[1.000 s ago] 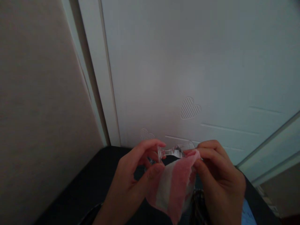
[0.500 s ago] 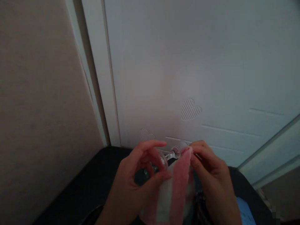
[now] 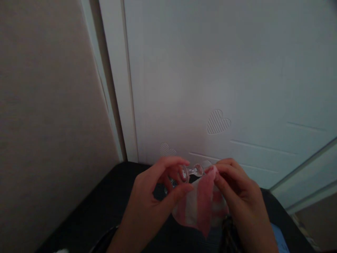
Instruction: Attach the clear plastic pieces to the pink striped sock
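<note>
My left hand (image 3: 155,196) is curled around one end of a clear, glass-like piece (image 3: 195,170). Its rounded end shows between the fingers, and a narrow stem runs right to a second rounded end. What else lies inside the palm is hidden. My right hand (image 3: 242,196) pinches the top edge of a fuzzy pink and white striped cloth (image 3: 204,202), right beside the far end of the clear piece. The cloth hangs down between both hands, over the dark tabletop.
A dark table (image 3: 105,200) lies beneath my hands. Behind it stands a white panel (image 3: 179,88) with embossed hearts, and a beige wall (image 3: 52,105) rises on the left. Something light blue (image 3: 279,239) rests by my right wrist. A dark, blurred item (image 3: 228,233) sits near it.
The cloth's lower part has swung up and to the right, baring more dark table below. The clear piece shows more fully between my hands. The view has shifted slightly.
</note>
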`<state>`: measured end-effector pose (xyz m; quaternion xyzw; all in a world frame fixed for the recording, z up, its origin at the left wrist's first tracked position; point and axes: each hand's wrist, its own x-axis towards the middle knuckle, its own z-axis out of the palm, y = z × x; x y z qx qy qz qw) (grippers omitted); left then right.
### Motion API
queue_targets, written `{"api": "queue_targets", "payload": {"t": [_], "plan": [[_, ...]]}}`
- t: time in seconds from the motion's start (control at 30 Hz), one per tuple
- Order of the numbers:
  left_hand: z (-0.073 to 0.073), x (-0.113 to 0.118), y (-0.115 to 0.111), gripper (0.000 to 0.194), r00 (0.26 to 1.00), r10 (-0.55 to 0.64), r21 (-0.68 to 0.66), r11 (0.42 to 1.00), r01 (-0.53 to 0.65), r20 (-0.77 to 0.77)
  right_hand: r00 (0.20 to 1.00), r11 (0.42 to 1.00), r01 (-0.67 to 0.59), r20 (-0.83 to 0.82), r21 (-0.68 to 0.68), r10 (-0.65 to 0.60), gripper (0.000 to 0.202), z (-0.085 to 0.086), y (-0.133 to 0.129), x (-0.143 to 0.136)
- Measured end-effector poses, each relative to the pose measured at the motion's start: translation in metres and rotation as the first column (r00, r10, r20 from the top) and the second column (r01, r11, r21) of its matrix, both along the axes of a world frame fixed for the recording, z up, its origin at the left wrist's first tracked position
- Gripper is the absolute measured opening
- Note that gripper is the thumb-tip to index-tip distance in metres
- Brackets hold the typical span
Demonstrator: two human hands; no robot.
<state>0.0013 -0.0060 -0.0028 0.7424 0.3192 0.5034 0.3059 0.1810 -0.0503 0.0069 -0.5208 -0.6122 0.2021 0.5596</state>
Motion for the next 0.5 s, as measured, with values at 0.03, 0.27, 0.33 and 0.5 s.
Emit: {"api": "queue_targets", "payload": {"t": [0.03,0.27,0.33,0.5], "plan": [[0.0,-0.0003,0.0002,0.024,1.0,0.003,-0.014,1.0,-0.003,-0.002,1.0,1.0,0.012,0.007,0.015,-0.012,0.012,-0.0001,-0.0006,0.0002],[0.0018,-0.0021,0.0006,0.015,0.998,-0.057,-0.146,0.988,0.053,-0.021,0.997,0.994,0.045,0.052,0.097,-0.05,0.012,-0.0003,-0.0054,-0.0022],[0.0017,-0.0027,0.0011,0.015,0.997,-0.073,-0.16,0.985,0.071,-0.009,0.997,0.992,0.045,0.062,0.119,-0.053,0.013,-0.0008,-0.0057,-0.0027],[-0.0003,-0.0019,0.0028,0.012,0.993,-0.116,-0.198,0.974,0.114,-0.002,0.991,0.983,0.055,0.107,0.175,-0.075,0.016,-0.0011,-0.0063,-0.0017]]}}
